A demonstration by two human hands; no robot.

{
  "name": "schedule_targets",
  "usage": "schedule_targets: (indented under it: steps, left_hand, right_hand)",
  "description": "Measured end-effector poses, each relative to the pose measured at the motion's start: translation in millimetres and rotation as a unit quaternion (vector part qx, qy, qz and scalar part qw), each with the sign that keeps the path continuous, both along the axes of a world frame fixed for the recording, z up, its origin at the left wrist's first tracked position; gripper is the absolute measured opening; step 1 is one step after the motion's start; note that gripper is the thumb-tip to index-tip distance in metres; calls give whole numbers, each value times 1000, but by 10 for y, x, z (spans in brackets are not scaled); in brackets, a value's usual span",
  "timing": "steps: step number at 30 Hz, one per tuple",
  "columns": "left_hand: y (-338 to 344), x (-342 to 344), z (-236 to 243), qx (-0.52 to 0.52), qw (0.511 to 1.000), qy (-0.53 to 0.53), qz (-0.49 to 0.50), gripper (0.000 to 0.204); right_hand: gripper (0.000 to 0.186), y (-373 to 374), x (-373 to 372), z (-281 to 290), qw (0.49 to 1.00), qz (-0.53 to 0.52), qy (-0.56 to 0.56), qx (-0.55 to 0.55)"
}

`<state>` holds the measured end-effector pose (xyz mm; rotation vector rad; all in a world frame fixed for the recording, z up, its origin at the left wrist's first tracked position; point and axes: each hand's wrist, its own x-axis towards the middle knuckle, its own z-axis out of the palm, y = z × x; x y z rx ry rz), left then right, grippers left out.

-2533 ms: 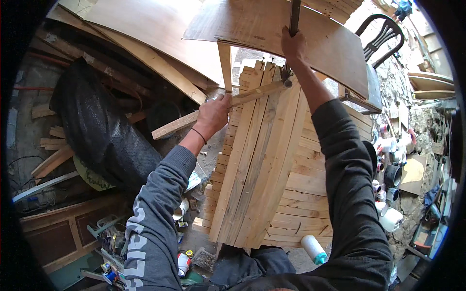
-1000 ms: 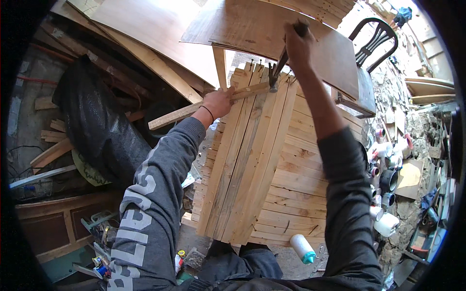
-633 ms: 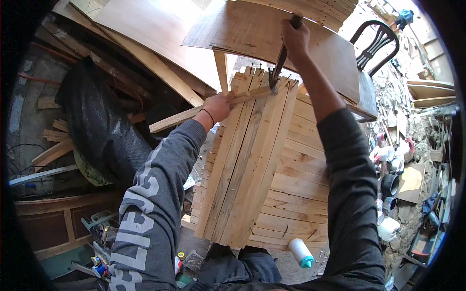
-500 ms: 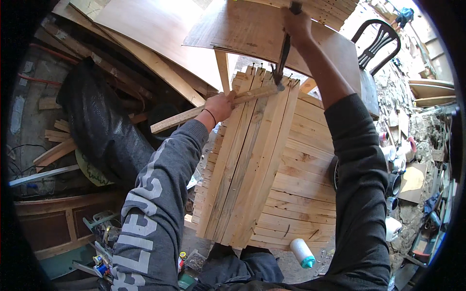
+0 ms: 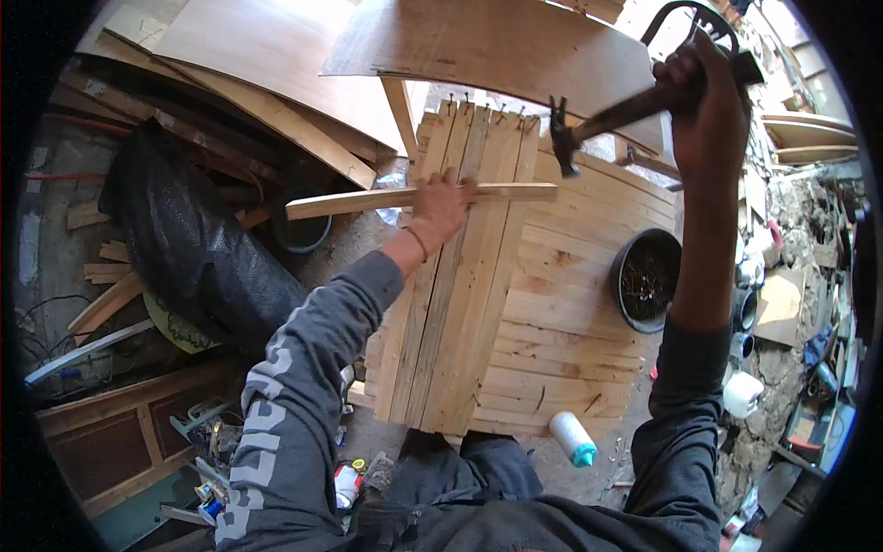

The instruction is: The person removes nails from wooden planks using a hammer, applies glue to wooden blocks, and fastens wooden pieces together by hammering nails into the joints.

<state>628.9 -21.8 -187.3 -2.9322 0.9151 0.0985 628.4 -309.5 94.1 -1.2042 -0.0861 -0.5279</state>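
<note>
My left hand [image 5: 441, 207] grips a narrow wooden strip [image 5: 349, 201], which lies crosswise over a row of long wooden boards [image 5: 451, 304]. Several nails [image 5: 501, 112] stick up from the far ends of those boards. In my right hand [image 5: 708, 101], closed round the handle, a claw hammer [image 5: 563, 143] is raised to the right of the boards. Its head hangs in the air just beyond the strip's right end, apart from the wood.
Under the boards lies a slatted wooden panel [image 5: 570, 304], bearing a black bowl of nails [image 5: 647, 281] and a white bottle with a teal cap [image 5: 573, 439]. A black sack [image 5: 198, 239] is on the left. Plywood sheets [image 5: 267, 74] rise beyond, near a dark chair [image 5: 685, 18].
The hammer has swung off the strip's end to the right, held up in my right hand. My left hand has shifted right, and the strip now lies more squarely across the boards.
</note>
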Motion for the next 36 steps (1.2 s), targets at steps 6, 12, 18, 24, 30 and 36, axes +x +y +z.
schedule_targets:
  steps: [6,12,18,24,30,36]
  left_hand:
    - [-617,-337,-233,-46,999,-23,-13,33]
    - [-612,-691,64,-127,989,-75,-25,54]
    - [-339,-2197,951,-471,777,373,-187,46]
    - [572,-3378,902,-492,724,466,-127,20]
    - [1149,-3461,74,-761,489,389,176,16]
    - [835,-3327,-452,-676,591,394,195,22]
  right_hand:
    - [21,-3,-1235,-113,997,-62,46,24]
    - [20,167,-2193,-121,982,-136,110,67]
    - [16,689,-3254,16,993,-90,50,51]
    - [15,1367,-4369,-125,976,-32,214,9]
    - [13,2092,-5269,-895,916,-313,251,-20]
    - [32,2664,-6379,-2111,826,-322,414,206]
